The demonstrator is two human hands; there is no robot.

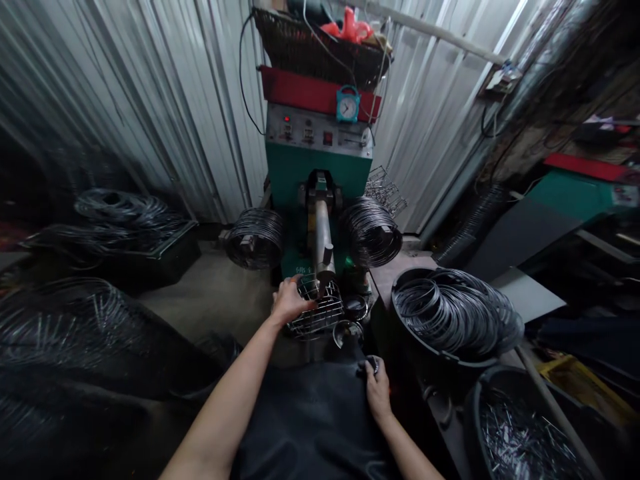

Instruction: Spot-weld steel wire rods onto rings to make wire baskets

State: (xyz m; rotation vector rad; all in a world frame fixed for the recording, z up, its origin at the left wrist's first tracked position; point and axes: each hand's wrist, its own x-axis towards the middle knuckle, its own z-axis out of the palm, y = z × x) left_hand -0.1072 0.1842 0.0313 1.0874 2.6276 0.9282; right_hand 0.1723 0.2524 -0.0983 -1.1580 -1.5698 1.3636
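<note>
My left hand [291, 301] is closed on the left rim of a round wire grid [325, 313]. The grid lies under the arm [324, 233] of a green spot welding machine [320, 157], and the machine's tip meets it near its middle. My right hand [379, 385] is down by the right edge of my black apron [315, 413], its fingers curled round something small and dark that I cannot make out. Just ahead of that hand sits a small shiny metal cup [347, 333].
Wire ring bundles hang left [255, 239] and right [371, 232] of the machine. To the right stand a bucket of wire rings [455, 313] and a bucket of short wire pieces [520, 427]. A blue clock [347, 105] hangs on the machine. Wire coils [120, 207] lie at left.
</note>
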